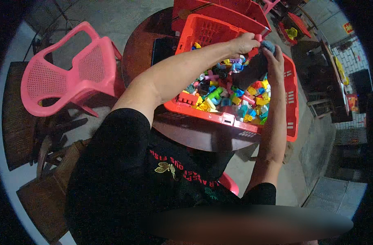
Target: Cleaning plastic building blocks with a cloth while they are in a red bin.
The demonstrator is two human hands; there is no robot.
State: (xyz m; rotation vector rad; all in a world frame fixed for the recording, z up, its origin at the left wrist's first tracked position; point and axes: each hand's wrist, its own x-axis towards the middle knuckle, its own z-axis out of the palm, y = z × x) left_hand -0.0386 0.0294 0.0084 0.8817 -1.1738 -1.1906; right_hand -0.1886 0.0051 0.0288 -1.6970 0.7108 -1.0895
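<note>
The left hand (244, 43) is above the far right part of a large red plastic basket with perforated walls (198, 114). Its fingers are bent and grasp a small, smooth, pinkish-red plastic piece (258, 37), of which only a rounded end comes out beyond the fingers. The right hand (276, 61) is just beside it, with the thumb and fingers curved around a small grey-blue piece (269, 45). This piece looks dull and rounded, but the fingers cover a part of it, so its exact form I cannot tell. The two pieces are very near to each other; whether they touch is not clear.

Under the hands, the basket contains a heap of glossy plastic toy bricks in many colours (225, 96): yellow, blue, red, white, pink and green. They lie in disorder, some upright and some tilted. Near the left front corner there is a red rectangular brick with studs (188, 98), and nearer to the middle a bright green long one (215, 93). The basket stands on a round dark brown table (186, 131). To the left is a pink plastic armchair with a perforated back (94, 67).
</note>
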